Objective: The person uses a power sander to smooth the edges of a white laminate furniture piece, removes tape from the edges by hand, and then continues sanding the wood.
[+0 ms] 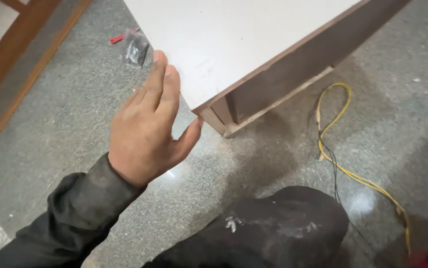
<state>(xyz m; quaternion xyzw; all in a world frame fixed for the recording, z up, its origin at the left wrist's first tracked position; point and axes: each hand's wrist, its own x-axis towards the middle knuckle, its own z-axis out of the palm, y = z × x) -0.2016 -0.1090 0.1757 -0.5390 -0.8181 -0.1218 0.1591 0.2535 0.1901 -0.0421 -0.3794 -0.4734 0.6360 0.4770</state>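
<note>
The left hand (144, 134) is spread flat and open, fingers together and straight, thumb swung out to the side. It grips nothing: the fingertips (160, 58) lie against the left edge of the white board (244, 39), and the thumb tip touches the board's near corner from below. The dark sleeve (75, 208) runs down to the lower left. The right hand is out of view, so its state is not shown.

Nearest the camera a knee in dark, dust-marked trousers (278, 228) rests on the grey speckled floor (65, 114). The board sits on a brown panel frame (293, 64) whose raw edge shows at the corner; as far as I can judge, the piece is already joined there and the hand is only steadying or feeling the corner.

To the right a yellow cable (340, 119) loops across the floor. Farther off, beyond the hand, lie a small clear bag of dark hardware (137, 48) and a red tool (117, 38).
</note>
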